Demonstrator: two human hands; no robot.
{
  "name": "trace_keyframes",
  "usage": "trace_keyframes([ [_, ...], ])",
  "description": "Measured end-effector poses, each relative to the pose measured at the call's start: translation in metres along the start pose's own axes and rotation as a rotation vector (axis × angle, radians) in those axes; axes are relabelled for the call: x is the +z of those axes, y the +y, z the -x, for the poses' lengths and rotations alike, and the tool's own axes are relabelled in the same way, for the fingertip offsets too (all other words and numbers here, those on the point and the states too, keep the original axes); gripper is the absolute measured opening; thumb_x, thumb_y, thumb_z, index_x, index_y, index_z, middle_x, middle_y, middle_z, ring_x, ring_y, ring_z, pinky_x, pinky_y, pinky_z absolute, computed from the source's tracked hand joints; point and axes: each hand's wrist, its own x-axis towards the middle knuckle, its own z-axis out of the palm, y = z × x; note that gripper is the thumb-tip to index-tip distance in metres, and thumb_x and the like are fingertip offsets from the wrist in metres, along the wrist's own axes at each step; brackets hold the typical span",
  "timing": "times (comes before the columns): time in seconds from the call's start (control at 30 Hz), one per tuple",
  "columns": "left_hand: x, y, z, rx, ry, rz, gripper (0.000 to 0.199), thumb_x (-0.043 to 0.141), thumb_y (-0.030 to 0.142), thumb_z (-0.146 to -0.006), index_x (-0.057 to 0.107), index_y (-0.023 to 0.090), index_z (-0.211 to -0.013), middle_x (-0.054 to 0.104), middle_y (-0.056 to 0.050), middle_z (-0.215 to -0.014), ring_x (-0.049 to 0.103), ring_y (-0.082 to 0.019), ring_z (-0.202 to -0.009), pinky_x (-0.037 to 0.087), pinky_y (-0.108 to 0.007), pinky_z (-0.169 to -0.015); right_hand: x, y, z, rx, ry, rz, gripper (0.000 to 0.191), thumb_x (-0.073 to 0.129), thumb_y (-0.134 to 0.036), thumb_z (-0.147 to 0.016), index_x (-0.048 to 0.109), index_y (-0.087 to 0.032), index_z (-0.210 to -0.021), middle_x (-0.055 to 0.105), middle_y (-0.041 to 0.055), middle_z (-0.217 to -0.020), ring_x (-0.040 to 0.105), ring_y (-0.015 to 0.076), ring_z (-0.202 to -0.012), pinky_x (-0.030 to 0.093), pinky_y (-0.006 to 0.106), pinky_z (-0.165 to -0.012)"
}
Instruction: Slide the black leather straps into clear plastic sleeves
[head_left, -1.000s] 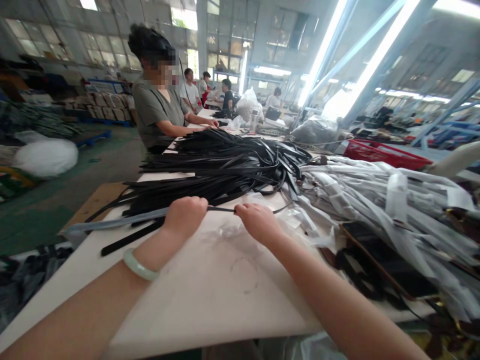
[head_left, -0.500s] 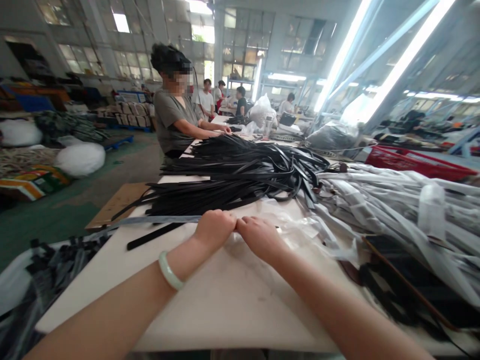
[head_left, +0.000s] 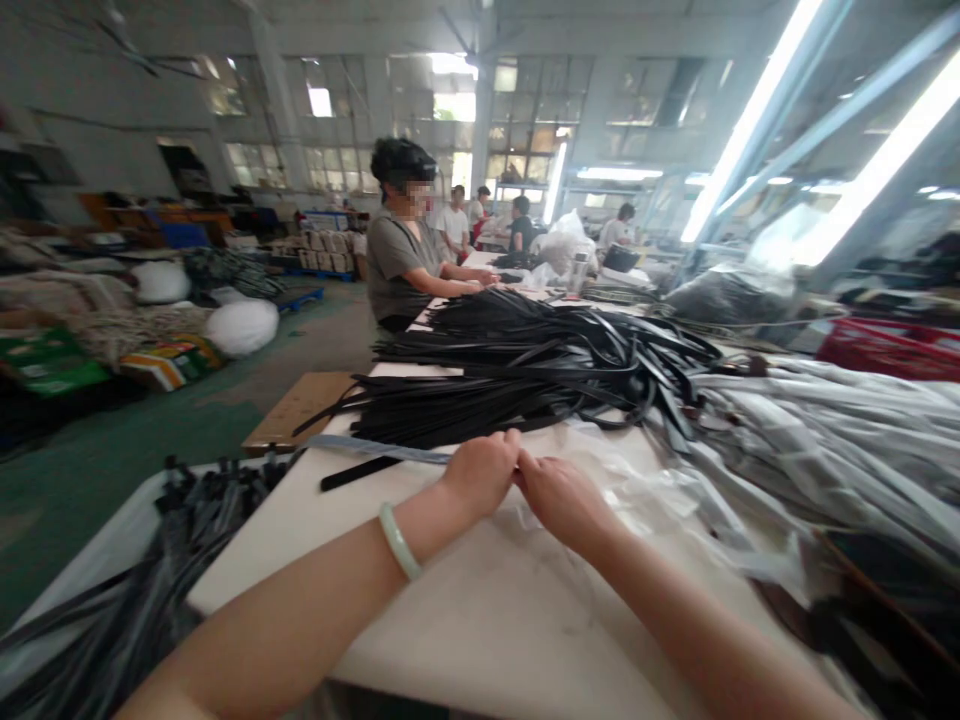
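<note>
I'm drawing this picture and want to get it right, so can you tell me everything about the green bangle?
The bangle is a pale, milky green ring with a smooth, slightly shiny surface. It looks hard, maybe stone or glass, but I can't tell which. It goes around the person's left wrist, a little behind the left hand, and slants across the skin. I see no crack or pattern on the part that shows. The arm hides the rest.

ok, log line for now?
left hand: grips pale strip | right hand: fingertips at left's, hold unclear | beyond: black straps | far right: white-wrapped pile
</note>
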Motion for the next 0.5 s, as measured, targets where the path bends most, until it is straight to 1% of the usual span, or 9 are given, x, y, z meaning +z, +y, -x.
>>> trace_keyframes([
  [0.07,-0.007,-0.001,0.002,0.031,0.002,0.03,0.049,0.058,0.018,-0.082,0.042,0.015,-0.128,0.06,-0.013,-0.113,0.064,-0.022,-0.095,0.051,-0.03,-0.076,0.003,0.007,0.006,-0.061,0.017,0.005,0.023,0.036,-0.02,-0.096,0.058,-0.016,-0.101,0.07,0.0079,-0.075,0.067,0.0235,-0.069,0.041,0.029,-0.058],
  [0.13,-0.017,-0.01,0.005,0.068,-0.015,0.052,0.057,0.069,0.023,-0.076,0.044,0.019,-0.127,0.056,-0.011,-0.12,0.059,-0.022,-0.106,0.049,-0.03,-0.084,0.006,0.021,0.012,-0.057,0.084,-0.053,0.026,0.034,-0.023,-0.096,0.06,-0.019,-0.1,0.07,0.0067,-0.073,0.067,0.0242,-0.067,0.044,0.03,-0.058],
  [0.2,-0.03,-0.026,0.014,0.058,-0.045,0.068,0.039,0.071,0.027,-0.075,0.056,0.019,-0.11,0.063,-0.009,-0.108,0.061,-0.023,-0.101,0.048,-0.029,-0.081,0.01,0.04,0.019,0.009,0.24,-0.2,0.029,0.036,-0.033,-0.095,0.061,-0.02,-0.101,0.072,0.0089,-0.084,0.069,0.0251,-0.072,0.049,0.031,-0.059],
  [0.23,-0.038,-0.036,0.022,0.028,-0.049,0.075,0.025,0.068,0.028,-0.078,0.06,0.019,-0.1,0.066,-0.007,-0.1,0.063,-0.022,-0.095,0.048,-0.028,-0.077,0.012,0.049,0.022,0.033,0.309,-0.284,0.03,0.037,-0.037,-0.094,0.062,-0.02,-0.101,0.072,0.0095,-0.088,0.069,0.0252,-0.075,0.051,0.032,-0.061],
  [0.27,-0.047,-0.046,0.034,-0.016,-0.042,0.081,0.014,0.062,0.028,-0.083,0.062,0.019,-0.093,0.067,-0.005,-0.093,0.064,-0.02,-0.089,0.048,-0.026,-0.073,0.014,0.056,0.025,0.061,0.344,-0.365,0.03,0.04,-0.04,-0.092,0.062,-0.021,-0.1,0.072,0.009,-0.086,0.069,0.0248,-0.073,0.052,0.031,-0.06],
  [0.3,-0.056,-0.057,0.05,-0.068,-0.023,0.084,0.011,0.056,0.029,-0.087,0.062,0.02,-0.088,0.068,-0.004,-0.089,0.064,-0.018,-0.086,0.047,-0.025,-0.072,0.016,0.062,0.028,0.078,0.346,-0.454,0.029,0.043,-0.043,-0.09,0.062,-0.021,-0.099,0.071,0.0075,-0.08,0.069,0.0236,-0.066,0.053,0.03,-0.056],
  [0.37,-0.074,-0.081,0.092,-0.2,0.038,0.077,0.019,0.047,0.033,-0.091,0.062,0.022,-0.087,0.069,-0.003,-0.091,0.064,-0.017,-0.087,0.045,-0.024,-0.074,0.021,0.068,0.034,0.072,0.292,-0.61,0.029,0.048,-0.045,-0.088,0.061,-0.023,-0.102,0.069,0.0046,-0.073,0.067,0.0217,-0.059,0.054,0.028,-0.052],
  [0.43,-0.093,-0.109,0.148,-0.389,0.107,0.033,0.025,0.039,0.033,-0.094,0.06,0.021,-0.088,0.068,-0.004,-0.092,0.063,-0.017,-0.088,0.044,-0.025,-0.076,0.027,0.066,0.038,0.016,0.197,-0.694,0.032,0.052,-0.046,-0.086,0.058,-0.026,-0.11,0.069,0.0034,-0.076,0.068,0.0207,-0.06,0.055,0.026,-0.052],
  [0.5,-0.112,-0.14,0.21,-0.623,0.171,-0.045,0.035,0.027,0.034,-0.095,0.058,0.018,-0.092,0.067,-0.007,-0.089,0.062,-0.02,-0.083,0.043,-0.028,-0.072,0.033,0.061,0.039,-0.048,0.146,-0.703,0.037,0.054,-0.046,-0.085,0.055,-0.028,-0.117,0.069,0.0038,-0.082,0.068,0.0203,-0.063,0.056,0.026,-0.053],
])
